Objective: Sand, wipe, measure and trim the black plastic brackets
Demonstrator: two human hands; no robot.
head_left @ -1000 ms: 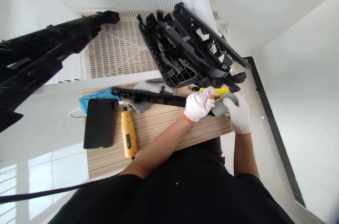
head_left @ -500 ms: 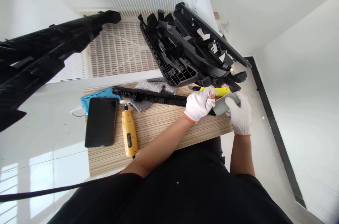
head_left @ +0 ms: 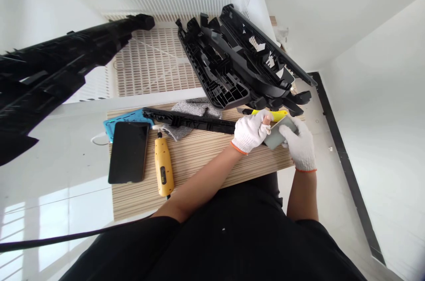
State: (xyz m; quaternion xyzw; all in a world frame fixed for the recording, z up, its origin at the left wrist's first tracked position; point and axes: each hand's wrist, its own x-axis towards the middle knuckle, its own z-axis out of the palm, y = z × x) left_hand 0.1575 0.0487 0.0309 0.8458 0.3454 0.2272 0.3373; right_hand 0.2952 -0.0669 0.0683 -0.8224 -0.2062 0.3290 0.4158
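Both hands wear white knit gloves with orange cuffs. My left hand [head_left: 249, 132] is closed around the right part of a long, narrow black plastic strip [head_left: 199, 122] lying across the board; its thumb tip is bare. My right hand [head_left: 299, 144] grips a flat grey-green piece [head_left: 278, 135], perhaps sandpaper, pressed over the strip's right end, which it hides. Just behind my left hand lies a yellow-handled knife [head_left: 277, 115], partly covered. A grey cloth [head_left: 195, 108] rests under the strip's middle.
On the wood-patterned board [head_left: 195, 161] lie a yellow rotary tool [head_left: 164, 168], a black tablet [head_left: 129, 152] and a blue perforated piece [head_left: 128, 117]. Behind stands a white slatted crate [head_left: 149, 95] holding several black plastic parts [head_left: 239, 59]; more black parts [head_left: 66, 59] jut in from the left.
My right hand has shifted the grey-green piece slightly left and toward me over the strip's end. My left hand keeps its grip. The whole view has moved a little.
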